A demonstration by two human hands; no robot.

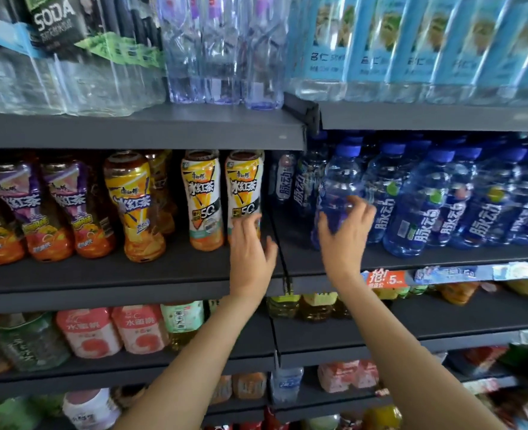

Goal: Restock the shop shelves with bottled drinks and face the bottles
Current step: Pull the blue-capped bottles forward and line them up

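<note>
My left hand (250, 252) grips the lower part of a white and yellow iced tea bottle (244, 184) at the right end of the left shelf (132, 274). A twin iced tea bottle (201, 193) stands just left of it. My right hand (346, 234) holds a blue drink bottle (338, 187), blurred and tilted, at the left end of a row of blue bottles (461, 200) on the right shelf (442, 259). Its fingers curl round the bottle's lower body.
Purple and yellow tea bottles (70, 206) fill the left shelf. Water packs (70, 57) and clear bottles (219, 51) stand on the shelf above. Lower shelves hold pink bottles (113, 332) and oil bottles (315, 305). A price tag (385, 279) hangs on the right shelf edge.
</note>
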